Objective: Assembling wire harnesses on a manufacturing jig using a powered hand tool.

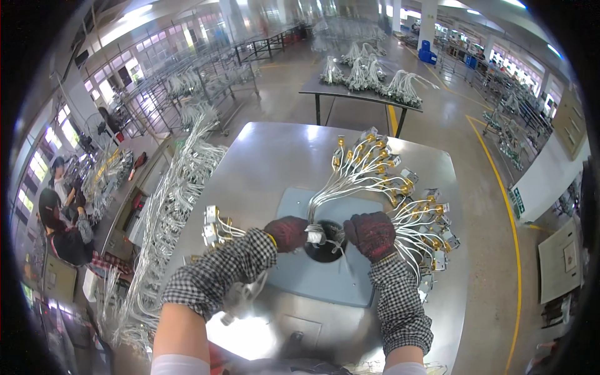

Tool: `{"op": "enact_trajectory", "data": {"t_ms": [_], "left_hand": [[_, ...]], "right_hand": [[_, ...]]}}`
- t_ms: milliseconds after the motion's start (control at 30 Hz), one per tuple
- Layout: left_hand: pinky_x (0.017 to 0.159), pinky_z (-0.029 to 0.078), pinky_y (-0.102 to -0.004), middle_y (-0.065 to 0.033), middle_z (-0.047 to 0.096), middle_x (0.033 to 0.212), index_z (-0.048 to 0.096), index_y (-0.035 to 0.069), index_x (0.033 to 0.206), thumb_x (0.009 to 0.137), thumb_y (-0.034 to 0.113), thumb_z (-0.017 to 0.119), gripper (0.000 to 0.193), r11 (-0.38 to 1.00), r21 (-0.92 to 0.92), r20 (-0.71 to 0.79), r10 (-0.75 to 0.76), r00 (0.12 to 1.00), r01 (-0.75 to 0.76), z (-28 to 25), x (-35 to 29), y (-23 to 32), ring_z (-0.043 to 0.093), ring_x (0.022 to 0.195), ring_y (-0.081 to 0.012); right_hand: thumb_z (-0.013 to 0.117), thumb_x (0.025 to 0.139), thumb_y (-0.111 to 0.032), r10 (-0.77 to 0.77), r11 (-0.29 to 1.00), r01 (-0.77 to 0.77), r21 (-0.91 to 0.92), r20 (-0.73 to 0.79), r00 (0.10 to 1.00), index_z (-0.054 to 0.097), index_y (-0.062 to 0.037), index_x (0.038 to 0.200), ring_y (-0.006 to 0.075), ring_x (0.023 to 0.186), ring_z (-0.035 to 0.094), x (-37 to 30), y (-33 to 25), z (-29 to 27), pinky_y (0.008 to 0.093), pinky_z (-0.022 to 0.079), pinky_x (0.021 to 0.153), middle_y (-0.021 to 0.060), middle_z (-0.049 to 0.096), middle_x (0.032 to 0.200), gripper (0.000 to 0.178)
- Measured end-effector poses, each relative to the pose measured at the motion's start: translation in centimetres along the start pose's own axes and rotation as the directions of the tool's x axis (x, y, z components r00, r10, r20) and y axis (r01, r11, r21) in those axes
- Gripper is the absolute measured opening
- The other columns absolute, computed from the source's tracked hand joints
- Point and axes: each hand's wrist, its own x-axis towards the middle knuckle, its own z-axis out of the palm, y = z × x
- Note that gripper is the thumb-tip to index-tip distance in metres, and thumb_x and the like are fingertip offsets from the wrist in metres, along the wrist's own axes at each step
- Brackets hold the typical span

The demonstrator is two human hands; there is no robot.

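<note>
Both my hands wear dark red gloves with checked sleeves, above the grey plate [287, 209] on the metal table. My left hand [287, 234] is closed at the bundle of white wires [325, 193], beside a white wrapped band [315, 236] around it. My right hand [373, 236] is closed in a fist just right of the dark round hole [325, 251]; pale strands show at its left edge, but what it holds is hidden. The wires fan out to metal-and-yellow connectors [369, 153] at the far side, with more connectors [431, 231] on the right and a few [214, 226] on the left.
A long heap of white wires [169, 212] lies along the left side. Behind, a dark table [375, 95] carries several wire bundles. Other people [62, 212] are at a bench on the far left. Yellow floor lines [517, 262] run along the right.
</note>
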Motion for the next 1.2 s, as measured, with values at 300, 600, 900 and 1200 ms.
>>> {"op": "enact_trajectory", "data": {"t_ms": [300, 600, 900, 1200], "left_hand": [[0.089, 0.051, -0.0490, -0.0227, 0.068, 0.107, 0.065, 0.005, 0.115, 0.089, 0.043, 0.061, 0.047, 0.993, -0.113, -0.150, 0.020, 0.989, -0.037, 1.4, 2.7, 2.6, 0.064, 0.103, -0.0413], [0.088, 0.051, -0.0497, -0.0239, 0.068, 0.103, 0.059, 0.005, 0.114, 0.090, 0.052, 0.059, 0.053, 0.995, -0.013, -0.314, 0.093, 0.945, -0.102, 1.5, 0.9, 2.8, 0.066, 0.100, -0.0405], [0.087, 0.053, -0.0470, -0.0212, 0.069, 0.112, 0.052, 0.010, 0.138, 0.085, 0.032, 0.067, 0.059, 0.913, 0.163, -0.413, 0.408, 0.814, -0.374, -6.7, -7.0, 1.9, 0.068, 0.099, -0.0395], [0.097, 0.051, -0.0426, -0.0159, 0.059, 0.131, 0.050, 0.013, 0.142, 0.079, 0.029, 0.080, 0.072, 0.726, 0.379, -0.309, 0.684, 0.661, -0.574, -1.1, -23.5, -1.1, 0.063, 0.112, -0.0343]], "right_hand": [[0.059, 0.086, -0.030, 0.016, 1.000, -0.016, -0.008, -0.084, 0.996, 0.063, -0.0191, 0.078, 0.0261, 0.070, 0.063, -0.8, -0.2, 1.5, 0.0437, 0.048, 0.062, 0.0046, 0.063, 0.076, 0.014], [0.057, 0.088, -0.036, 0.136, 0.991, -0.130, 0.041, -0.249, 0.959, 0.066, -0.0127, 0.077, 0.0308, 0.075, 0.063, -0.5, -3.0, -0.4, 0.0455, 0.049, 0.072, 0.0088, 0.066, 0.075, 0.028], [0.071, 0.088, -0.020, 0.144, 0.989, -0.114, 0.099, -0.404, 0.903, 0.068, -0.0076, 0.119, 0.0327, 0.107, 0.065, -5.4, -6.1, -11.1, 0.0413, 0.051, 0.095, 0.0158, 0.069, 0.115, 0.034], [0.066, 0.092, -0.008, 0.505, 0.740, -0.294, 0.604, -0.211, 0.837, 0.067, 0.0005, 0.119, 0.0238, 0.100, 0.068, -22.5, -20.1, -20.2, 0.0339, 0.051, 0.091, 0.0156, 0.072, 0.109, 0.029]]}}
